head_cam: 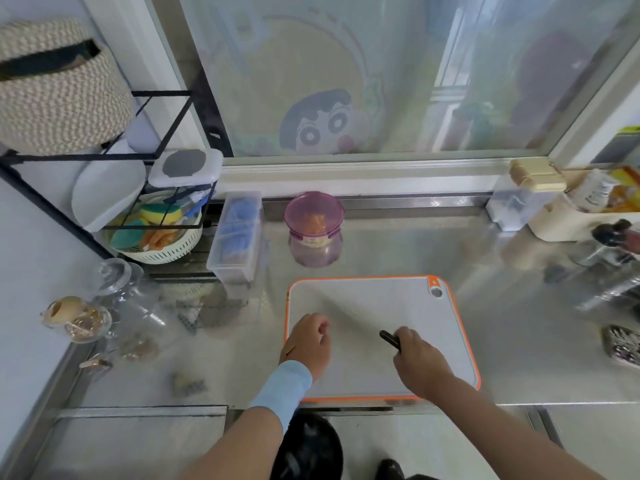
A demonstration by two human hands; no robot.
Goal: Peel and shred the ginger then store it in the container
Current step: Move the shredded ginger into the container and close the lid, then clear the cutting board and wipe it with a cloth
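A woven basket (pixel 59 88) is sitting on a black wire rack (pixel 162 126) at the far left of a steel worktop (pixel 519 341), with a white colander (pixel 166 252) of sponges beneath it and a clear plastic box (pixel 235 233) just to its right. At the 11 o'clock of a grey, orange-rimmed cutting board (pixel 398 299), a lidded purple container (pixel 313 230) is standing apart from the board. The person's left hand (pixel 308 342) is resting at the board's 9 o'clock edge, its fingers curled under; whether they are holding the ginger cannot be told, and no ginger is showing plainly elsewhere. At the board's 4 o'clock, the right hand (pixel 420 358) is gripping the black handle of a knife (pixel 389 339), its fingers wrapped round it and the blade blurring toward 10 o'clock.
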